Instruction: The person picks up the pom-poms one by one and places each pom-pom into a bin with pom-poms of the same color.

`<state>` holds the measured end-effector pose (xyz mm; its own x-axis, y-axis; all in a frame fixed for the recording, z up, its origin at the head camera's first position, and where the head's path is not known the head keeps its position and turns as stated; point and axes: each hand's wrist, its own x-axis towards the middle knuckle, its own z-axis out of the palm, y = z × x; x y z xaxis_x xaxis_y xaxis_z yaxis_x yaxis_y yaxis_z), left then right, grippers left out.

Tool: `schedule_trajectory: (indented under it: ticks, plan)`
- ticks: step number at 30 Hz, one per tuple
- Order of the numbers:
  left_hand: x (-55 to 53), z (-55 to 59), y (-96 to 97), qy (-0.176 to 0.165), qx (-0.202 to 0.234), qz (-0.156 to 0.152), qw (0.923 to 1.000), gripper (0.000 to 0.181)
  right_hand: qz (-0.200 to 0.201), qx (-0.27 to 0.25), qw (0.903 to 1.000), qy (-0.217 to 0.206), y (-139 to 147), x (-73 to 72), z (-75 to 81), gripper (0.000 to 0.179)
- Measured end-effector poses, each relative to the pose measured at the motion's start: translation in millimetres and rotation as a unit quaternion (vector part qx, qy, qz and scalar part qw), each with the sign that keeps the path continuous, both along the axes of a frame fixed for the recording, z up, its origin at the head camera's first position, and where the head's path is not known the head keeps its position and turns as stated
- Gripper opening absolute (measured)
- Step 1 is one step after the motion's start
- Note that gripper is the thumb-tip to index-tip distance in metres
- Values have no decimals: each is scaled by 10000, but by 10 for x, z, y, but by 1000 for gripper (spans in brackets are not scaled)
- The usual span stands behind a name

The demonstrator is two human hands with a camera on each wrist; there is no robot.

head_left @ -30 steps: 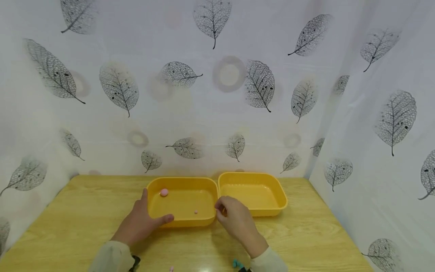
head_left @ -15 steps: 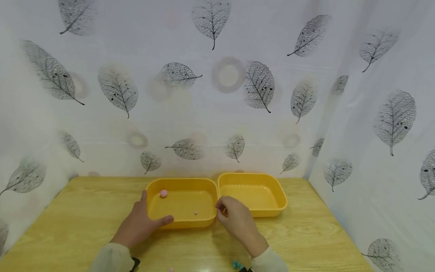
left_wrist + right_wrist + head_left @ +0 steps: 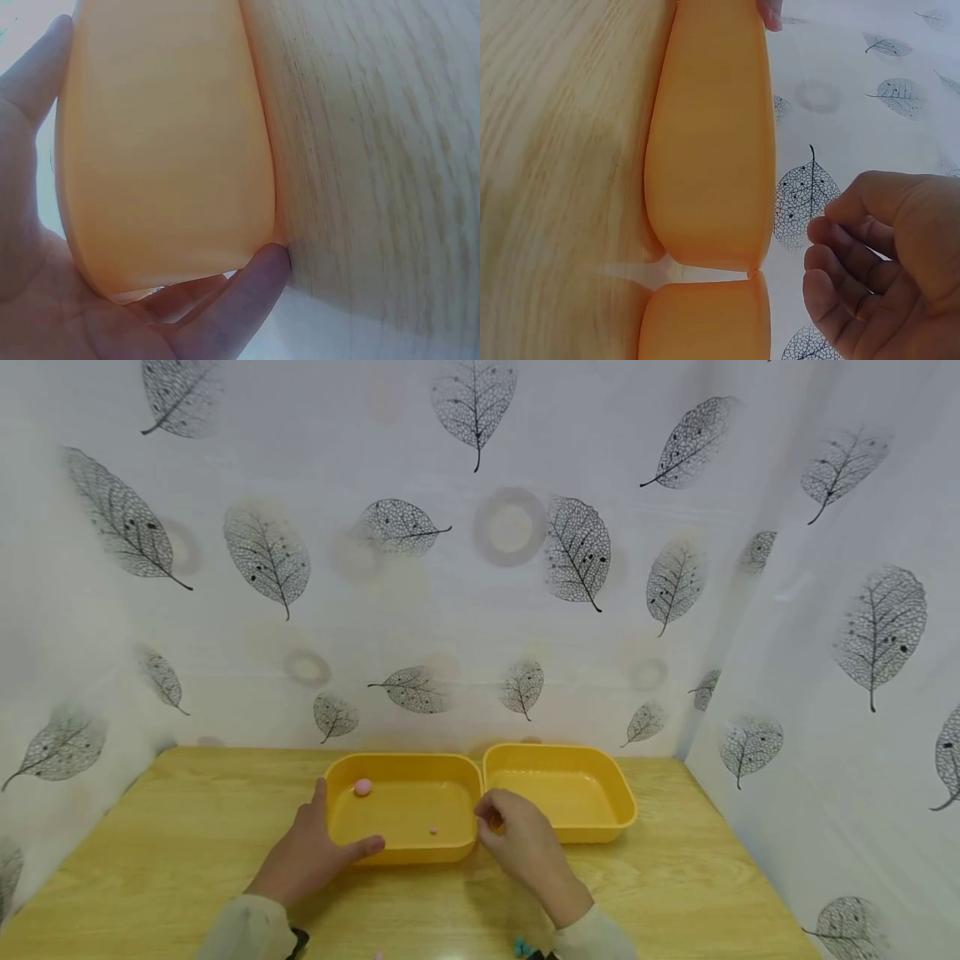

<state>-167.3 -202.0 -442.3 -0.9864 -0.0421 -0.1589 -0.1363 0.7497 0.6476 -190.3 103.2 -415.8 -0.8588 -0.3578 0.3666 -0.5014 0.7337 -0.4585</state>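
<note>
Two yellow plastic trays stand side by side on the wooden table. My left hand (image 3: 311,847) grips the left tray (image 3: 405,852) at its left end, thumb over the near rim; in the left wrist view its fingers (image 3: 247,300) wrap the end wall down to the tabletop. A larger pink ball (image 3: 363,787) and a tiny pink ball (image 3: 432,831) lie inside that tray. Over the gap between the trays is my right hand (image 3: 521,839), its fingers curled and thumb meeting the index finger, with nothing visible in them in the right wrist view.
The right tray (image 3: 570,832) sits just beside the left one. Small teal pieces (image 3: 522,947) lie by the right wrist at the front, and a bit of pink (image 3: 378,955) shows at the bottom edge. A leaf-printed curtain (image 3: 420,610) hangs behind the table.
</note>
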Motion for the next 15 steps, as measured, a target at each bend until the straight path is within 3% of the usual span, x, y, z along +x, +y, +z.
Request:
schedule_trajectory:
  ticks: [9,15]
  plan:
    - [2,-1,-10,45,63,-26,10000,144,198,375,9986,308,-102,-202,99,8]
    - [-14,-30,-21,86,68,-46,9999,144,313,760,9966,-46,-173,-362,169,6]
